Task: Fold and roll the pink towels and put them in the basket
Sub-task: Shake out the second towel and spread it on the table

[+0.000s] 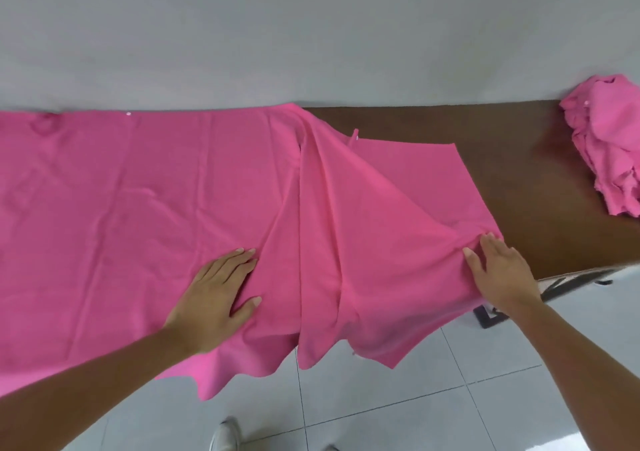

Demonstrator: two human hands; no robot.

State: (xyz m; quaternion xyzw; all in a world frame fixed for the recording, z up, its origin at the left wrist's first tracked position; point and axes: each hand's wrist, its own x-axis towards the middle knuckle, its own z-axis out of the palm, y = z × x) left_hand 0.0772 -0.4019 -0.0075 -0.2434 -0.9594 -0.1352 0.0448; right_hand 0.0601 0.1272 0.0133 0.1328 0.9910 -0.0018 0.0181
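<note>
Across the brown table (519,173) the pink towel (138,208) lay spread, its right part bunched in deep folds. The left hand (218,294) pressed flat, fingers straight, pinning the middle; the right hand (505,274) lay flat on the puckered right corner, gripping nothing. Smoothing stage, I judged, folding not begun. Next move called for drawing that corner out rightward. More towels (609,149) sat heaped far right; no basket showed.

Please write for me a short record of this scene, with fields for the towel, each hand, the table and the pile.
towel: pink, spread over the table; right part lies in loose folds, near edge hangs off
left hand: flat on the towel, fingers straight
right hand: rests on the towel's right edge, where the cloth bunches
table: brown, bare at the right
pile: crumpled pink towels, far right on the table
</note>
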